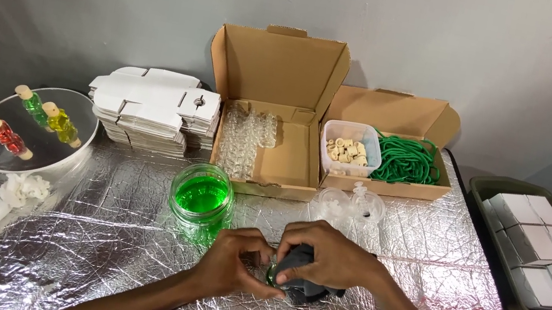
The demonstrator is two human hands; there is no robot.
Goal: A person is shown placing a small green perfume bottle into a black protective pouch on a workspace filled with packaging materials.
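Observation:
My right hand (326,258) is closed over a dark grey squeeze bulb (301,288) low on the foil-covered table (122,256). My left hand (234,261) pinches something small and green at the bulb's tip; what it is stays mostly hidden by my fingers. Just behind the hands stands an open glass jar of green liquid (202,199). A small clear glass bottle (358,201) rests on the foil beyond my right hand.
An open cardboard box with rows of clear glass bottles (248,142) sits at the back, beside a box holding a tub of corks (349,149) and green cord (407,161). Flat white cartons (152,107), a round mirror tray with three filled bottles (32,123), a dark bin of white boxes (543,251).

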